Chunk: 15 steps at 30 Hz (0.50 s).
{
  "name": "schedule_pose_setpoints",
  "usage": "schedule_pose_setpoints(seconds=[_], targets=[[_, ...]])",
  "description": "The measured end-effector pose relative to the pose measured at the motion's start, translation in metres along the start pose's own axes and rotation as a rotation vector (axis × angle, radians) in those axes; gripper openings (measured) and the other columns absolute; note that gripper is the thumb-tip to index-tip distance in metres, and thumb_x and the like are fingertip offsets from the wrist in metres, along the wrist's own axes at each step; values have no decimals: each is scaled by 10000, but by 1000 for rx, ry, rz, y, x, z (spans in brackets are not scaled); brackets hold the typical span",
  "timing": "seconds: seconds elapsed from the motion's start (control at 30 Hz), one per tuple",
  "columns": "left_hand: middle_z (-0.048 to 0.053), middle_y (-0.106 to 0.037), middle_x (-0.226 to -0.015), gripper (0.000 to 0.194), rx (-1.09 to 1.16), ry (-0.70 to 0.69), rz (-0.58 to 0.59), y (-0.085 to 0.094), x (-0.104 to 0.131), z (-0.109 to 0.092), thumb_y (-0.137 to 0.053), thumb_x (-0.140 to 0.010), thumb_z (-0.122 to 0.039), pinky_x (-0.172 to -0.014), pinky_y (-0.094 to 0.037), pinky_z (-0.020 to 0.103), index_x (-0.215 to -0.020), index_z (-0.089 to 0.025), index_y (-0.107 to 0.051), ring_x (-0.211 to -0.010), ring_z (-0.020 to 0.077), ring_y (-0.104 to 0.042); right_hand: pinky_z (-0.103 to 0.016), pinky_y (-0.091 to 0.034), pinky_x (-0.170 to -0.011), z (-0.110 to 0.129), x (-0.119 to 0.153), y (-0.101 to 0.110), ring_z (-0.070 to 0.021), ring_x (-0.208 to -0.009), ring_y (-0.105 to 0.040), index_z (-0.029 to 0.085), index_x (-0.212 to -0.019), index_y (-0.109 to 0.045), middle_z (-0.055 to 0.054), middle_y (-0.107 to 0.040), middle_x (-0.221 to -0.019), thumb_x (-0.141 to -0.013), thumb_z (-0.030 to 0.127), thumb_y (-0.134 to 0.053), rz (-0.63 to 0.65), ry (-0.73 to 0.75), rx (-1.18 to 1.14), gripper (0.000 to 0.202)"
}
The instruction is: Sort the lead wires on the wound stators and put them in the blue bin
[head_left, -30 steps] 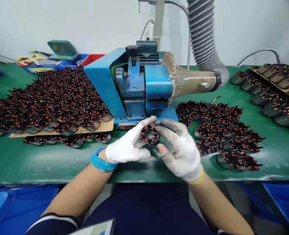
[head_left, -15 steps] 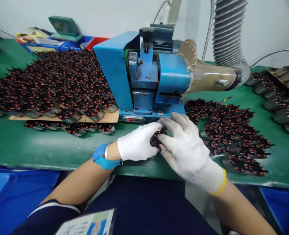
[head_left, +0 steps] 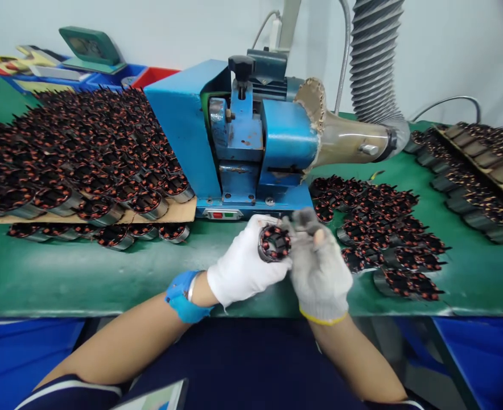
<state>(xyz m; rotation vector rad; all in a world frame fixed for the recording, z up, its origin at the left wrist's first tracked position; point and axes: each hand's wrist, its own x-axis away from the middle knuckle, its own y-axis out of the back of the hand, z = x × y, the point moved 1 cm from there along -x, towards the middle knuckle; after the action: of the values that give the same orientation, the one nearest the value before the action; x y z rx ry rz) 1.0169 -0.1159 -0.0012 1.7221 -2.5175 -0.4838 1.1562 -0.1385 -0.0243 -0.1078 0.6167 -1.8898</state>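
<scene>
We see the wound stator (head_left: 274, 244), its open bore tipped up toward us, gripped in our left hand (head_left: 245, 263) with our right hand (head_left: 320, 265) pinching its right rim, just above the green table (head_left: 85, 273) before the blue machine (head_left: 234, 136).

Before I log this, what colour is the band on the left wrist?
Blue wristband, best seen in the head view.

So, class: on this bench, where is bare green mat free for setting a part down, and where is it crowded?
Free: the front strip of green mat between the wound stators on cardboard and the left hand. Crowded: right of the blue machine, where loose stators spread beside the right hand.
</scene>
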Motion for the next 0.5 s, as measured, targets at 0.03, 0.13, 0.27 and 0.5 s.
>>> schedule_pose_setpoints(seconds=[0.03, 0.13, 0.27, 0.5], targets=[[22, -646, -943, 507, -12, 18, -68, -1, 0, 2, -719, -675, -228, -729, -576, 341, -1107, -241, -454, -786, 187, -668, -475, -463, -1032, 2, -6, 4, -190, -1131, -604, 256, -823, -601, -31, -625, -1168, -863, 288, -523, -78, 70, -3, 93], [29, -636, -964, 556, -106, 22, -219, 1, 0, 5, -719, -706, -278, -777, -572, 363, -1178, -232, -428, -797, 188, -665, -465, -460, -1035, 9, -20, 13, -157, -1043, -632, 262, -843, -616, -7, -637, -1120, -855, 295, -562, -166, 87, 32, 65], [119, -557, -1263, 663, -262, -62, -181, 3, 1, 4, -708, -739, -302, -1004, -493, 421, -1307, -204, -381, -1154, 256, -594, -382, -548, -852, 11, -20, 1, -179, -868, -657, 213, -995, -658, -50, -684, -948, -799, 395, -677, 38, -83, 283, 268], [54, -576, -1064, 532, -388, -244, -267, 3, 4, 2, -754, -717, -356, -848, -549, 323, -1132, -205, -457, -890, 168, -644, -289, -556, -713, 12, -40, 3, -69, -549, -553, 180, -676, -583, 45, -596, -668, -793, 422, -679, -138, -211, 20, 285]])
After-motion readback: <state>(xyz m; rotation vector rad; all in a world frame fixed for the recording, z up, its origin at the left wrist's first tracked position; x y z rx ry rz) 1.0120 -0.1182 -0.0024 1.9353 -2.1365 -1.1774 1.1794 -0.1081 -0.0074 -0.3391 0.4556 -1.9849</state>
